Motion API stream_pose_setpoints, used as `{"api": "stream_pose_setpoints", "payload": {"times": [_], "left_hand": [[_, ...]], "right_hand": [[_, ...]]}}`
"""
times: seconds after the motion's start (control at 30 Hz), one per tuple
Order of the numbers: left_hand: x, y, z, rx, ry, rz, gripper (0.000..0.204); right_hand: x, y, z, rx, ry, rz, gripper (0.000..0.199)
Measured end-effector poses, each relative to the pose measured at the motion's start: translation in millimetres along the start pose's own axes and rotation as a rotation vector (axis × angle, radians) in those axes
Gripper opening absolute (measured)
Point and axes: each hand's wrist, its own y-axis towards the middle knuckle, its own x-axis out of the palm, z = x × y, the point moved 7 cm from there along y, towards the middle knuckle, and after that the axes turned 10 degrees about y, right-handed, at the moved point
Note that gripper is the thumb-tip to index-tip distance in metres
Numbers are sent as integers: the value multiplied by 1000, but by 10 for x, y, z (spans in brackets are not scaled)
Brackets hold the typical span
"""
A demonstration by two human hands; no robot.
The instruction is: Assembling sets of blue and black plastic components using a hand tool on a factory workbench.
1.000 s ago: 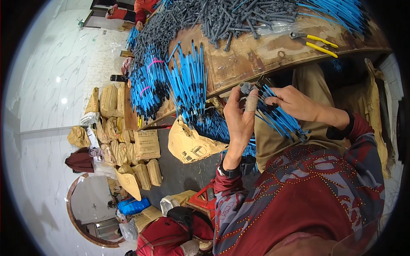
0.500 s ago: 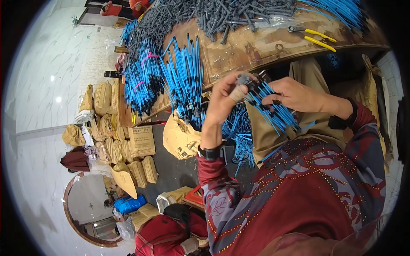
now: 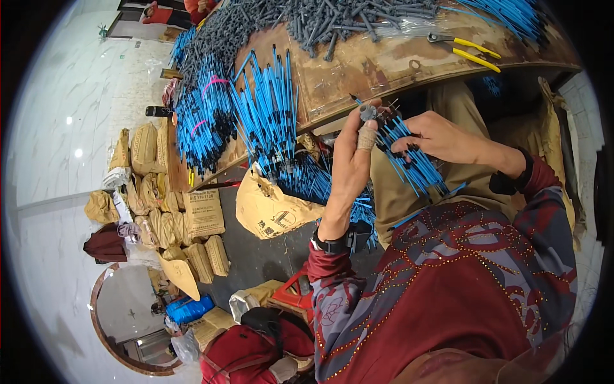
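Over my lap, my right hand [image 3: 441, 137] is closed round a bundle of thin blue rods [image 3: 419, 169] with black ends and fine wire-like tips. The bundle slants from upper left to lower right. Against its upper end, my left hand [image 3: 355, 144] pinches a small grey ribbed plastic fitting [image 3: 368, 113] between thumb and fingers. One rod's dark tip sticks out just past the fitting; whether it runs through the fitting I cannot tell. A tan wrap covers the left thumb. The left palm side and some fingertips are hidden.
On the wooden table [image 3: 358, 80] lie a heap of grey plastic fittings [image 3: 332, 19], yellow-handled pliers [image 3: 470, 51] and standing blue rod bundles [image 3: 268, 102]. A paper sack [image 3: 268, 208] sits below the table's edge, beside more rods. A red stool [image 3: 294, 291] stands lower down.
My left hand has turned more upright and shifted slightly, its forearm moving right. The grey fitting shows more clearly at its fingertips. My right hand keeps its grip on the bundle.
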Motion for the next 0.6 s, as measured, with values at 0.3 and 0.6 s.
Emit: {"api": "stream_pose_setpoints", "payload": {"times": [0.3, 0.6], "left_hand": [[58, -66, -112, -52, 56, 228, 29], [-75, 30, -57, 51, -392, -108, 34]], "right_hand": [[20, 33, 114, -87, -55, 67, 22], [-8, -85, -89, -217, -120, 230, 16]]}}
